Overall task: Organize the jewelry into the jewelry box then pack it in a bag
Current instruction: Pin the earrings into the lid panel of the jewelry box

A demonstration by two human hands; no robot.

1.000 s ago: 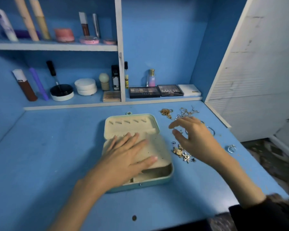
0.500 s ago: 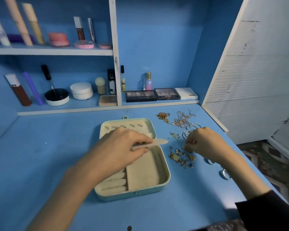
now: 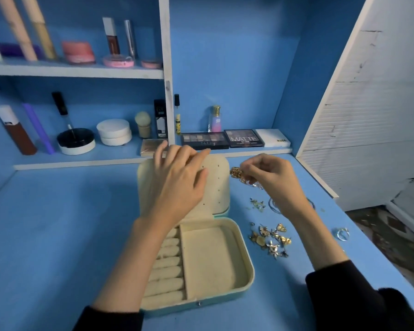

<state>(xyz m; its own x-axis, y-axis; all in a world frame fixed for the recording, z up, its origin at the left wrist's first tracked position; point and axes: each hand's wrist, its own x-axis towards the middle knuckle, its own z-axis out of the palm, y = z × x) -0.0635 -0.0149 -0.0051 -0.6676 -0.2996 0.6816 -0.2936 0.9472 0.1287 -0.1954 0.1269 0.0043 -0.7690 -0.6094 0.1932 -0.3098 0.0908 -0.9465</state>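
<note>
Box [image 3: 213, 259] lay open. Left hand [image 3: 177, 185], fingers straight and spread, pressed on its lid [image 3: 216, 185]. Right of the box, right hand [image 3: 270, 177] pinched a chain [image 3: 236, 172]. Earrings [image 3: 270, 240] lay just beside the box.

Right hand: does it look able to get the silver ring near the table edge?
Likely yes: the ring lies uncovered close by, but the right hand pinches a gold chain.
</note>
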